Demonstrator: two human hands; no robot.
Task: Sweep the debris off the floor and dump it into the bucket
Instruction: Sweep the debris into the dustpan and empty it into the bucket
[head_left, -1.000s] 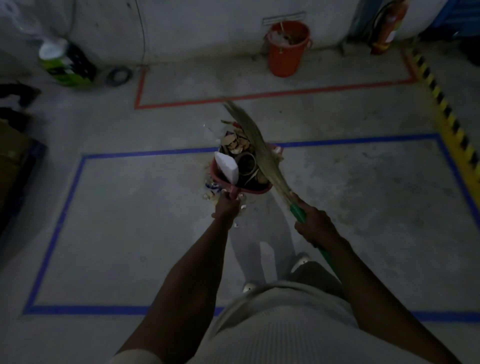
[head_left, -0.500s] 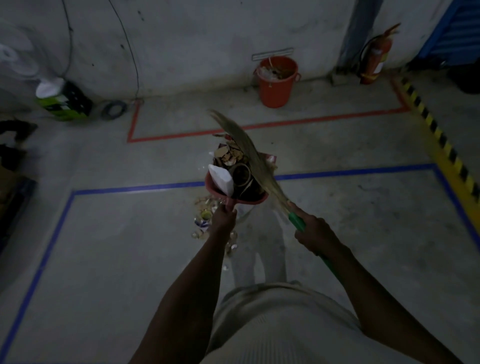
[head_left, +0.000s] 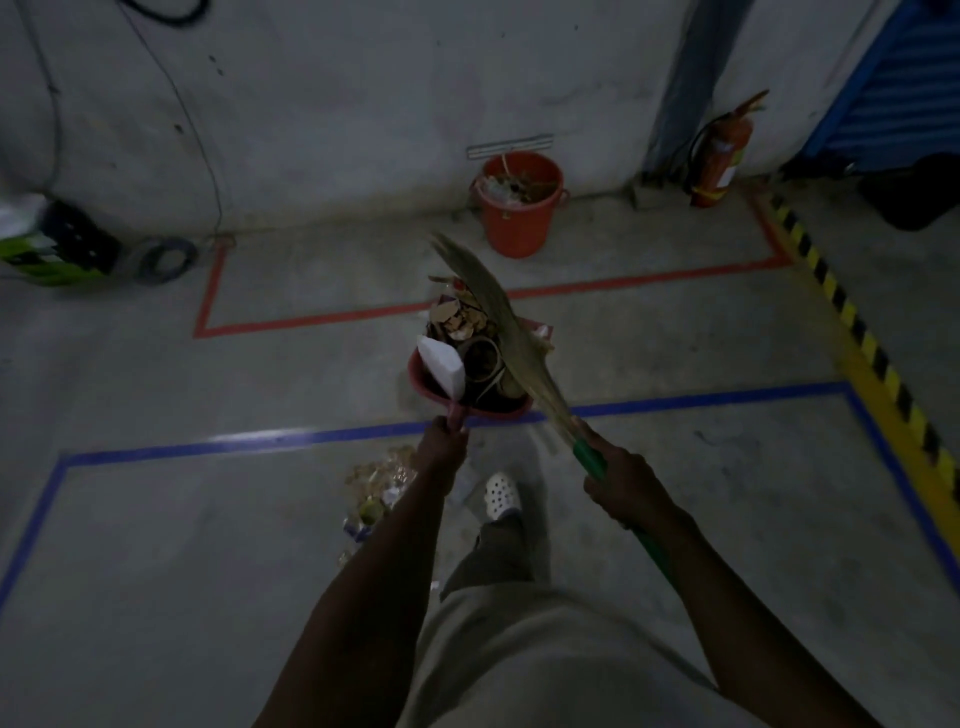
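Left hand grips loaded dustpan – right hand, broom

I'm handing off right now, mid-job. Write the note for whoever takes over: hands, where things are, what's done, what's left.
Left hand grips the handle of the red dustpan, held up and piled with debris.
Right hand grips the green handle of the broom; its bristles lie across the load.
The orange bucket stands ahead by the wall, beyond the red tape line, with rubbish already in it.
Done: one load swept up.
Left: dump it in the bucket, then sweep up the loose scraps on the floor beside the left forearm.
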